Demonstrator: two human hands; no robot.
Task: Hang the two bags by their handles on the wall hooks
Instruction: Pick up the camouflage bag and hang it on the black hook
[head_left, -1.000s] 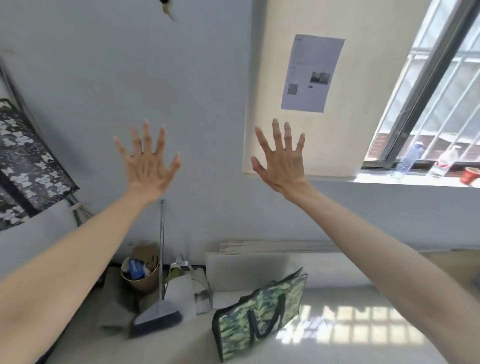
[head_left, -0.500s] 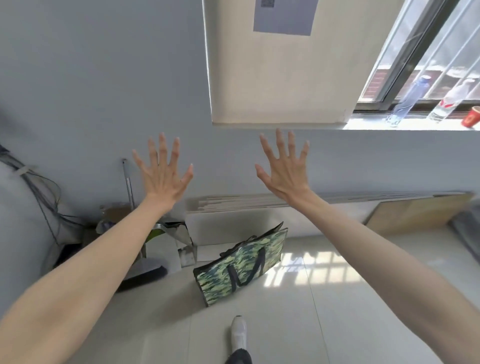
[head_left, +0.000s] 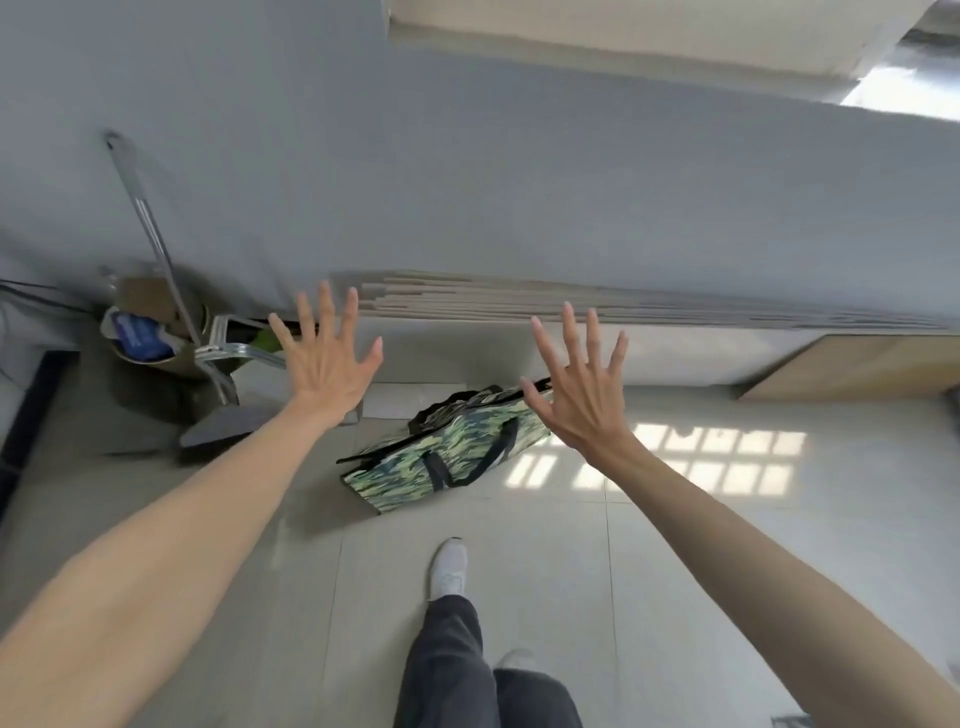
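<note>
Head view: the green camouflage bag (head_left: 447, 452) stands on the tiled floor (head_left: 701, 545) and serves as the landmark here. Its dark handle (head_left: 470, 457) droops in a loop against the near face, and its mouth gapes slightly. Both arms reach out above it. The left hand (head_left: 324, 369) is up and to the left of the bag, fingers spread wide, holding nothing. The right hand (head_left: 582, 400) is also splayed and empty, overlapping the bag's upper right corner in the picture (whether it touches the fabric cannot be told; it looks to be in the air). A white shoe (head_left: 449, 566) is planted just short of the bag, pointing at it. Left of the bag, a broom (head_left: 171, 291) leans on the grey wall (head_left: 519, 182) beside a bin (head_left: 150, 332), and flat boards (head_left: 571, 306) are stacked behind it. No hooks and no second bag are in view.

Judging from this, the bag is not yet picked up. The risk lies in the handle: it lies flat on the side, so a hurried grab could catch only one strap or the fabric, tipping the soft bag over. A wide sweep to the left could also knock the broom down.
</note>
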